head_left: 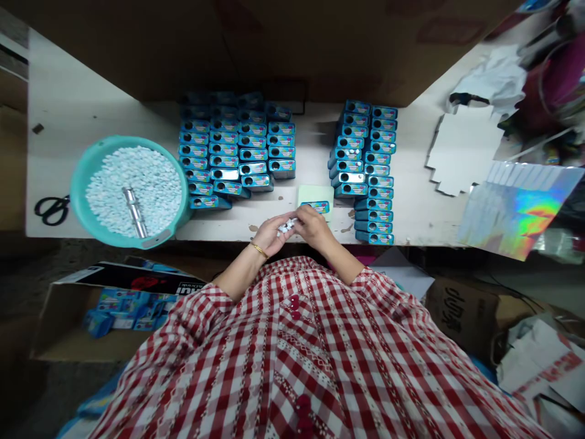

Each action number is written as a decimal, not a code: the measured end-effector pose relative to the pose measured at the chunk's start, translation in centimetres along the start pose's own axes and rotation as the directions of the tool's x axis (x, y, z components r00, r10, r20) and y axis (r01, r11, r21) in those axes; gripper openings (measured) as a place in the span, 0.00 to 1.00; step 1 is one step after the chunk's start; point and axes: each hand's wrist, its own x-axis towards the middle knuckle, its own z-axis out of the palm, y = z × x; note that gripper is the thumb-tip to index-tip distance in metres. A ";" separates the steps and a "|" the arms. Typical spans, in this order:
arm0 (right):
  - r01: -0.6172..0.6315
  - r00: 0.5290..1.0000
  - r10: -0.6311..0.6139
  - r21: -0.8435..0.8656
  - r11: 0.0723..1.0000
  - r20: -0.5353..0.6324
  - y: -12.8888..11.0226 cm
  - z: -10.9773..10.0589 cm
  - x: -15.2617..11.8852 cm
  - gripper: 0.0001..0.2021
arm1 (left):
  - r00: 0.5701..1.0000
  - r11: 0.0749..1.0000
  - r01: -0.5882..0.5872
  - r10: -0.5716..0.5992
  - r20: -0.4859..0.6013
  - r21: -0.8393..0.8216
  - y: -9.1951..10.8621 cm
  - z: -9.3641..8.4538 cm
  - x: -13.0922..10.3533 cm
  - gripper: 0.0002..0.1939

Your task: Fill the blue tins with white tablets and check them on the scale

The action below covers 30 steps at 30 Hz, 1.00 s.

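Note:
My left hand (271,236), with a gold bangle at the wrist, is cupped palm up around a small heap of white pellets (286,227). Bent fingers of my right hand (313,227) meet over that palm, closed on pellets at the heap's edge. Just beyond the right hand, a blue tin (319,207) with a printed face rests on a pale green pad (305,192). On the left, a turquoise basin (78,183) is filled with the same kind of pellets, and a shiny metal cylinder (134,212) lies on them.
Rows of blue tins with dark round holes stand at left (223,149) and right (375,177); a few carry pellets on top. Black-handled scissors (52,210) lie left. A large cardboard box (274,49) spans the back. White card cut-outs (461,149) and shiny sheets (512,213) are right.

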 end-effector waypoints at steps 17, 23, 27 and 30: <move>-0.061 0.997 0.057 -0.087 0.994 -0.054 0.6 -2.0 -1.1 0.13 | 0.998 1.000 0.003 -0.003 -0.062 0.006 0.4 1.7 1.2 0.09; 0.083 0.969 0.008 -0.356 0.931 0.248 -4.0 1.6 -1.2 0.16 | 0.986 0.983 0.128 -0.141 -0.092 -0.134 -0.2 -2.0 0.0 0.13; 0.224 0.912 -0.080 -0.324 0.919 0.403 -5.5 3.3 -1.0 0.11 | 0.962 0.963 0.207 -0.233 -0.143 -0.175 -0.8 -4.8 -1.2 0.13; 0.212 0.899 -0.063 -0.305 0.928 0.433 -5.9 3.3 -0.9 0.10 | 0.961 0.963 0.202 -0.229 -0.155 -0.176 -0.9 -5.6 -1.8 0.14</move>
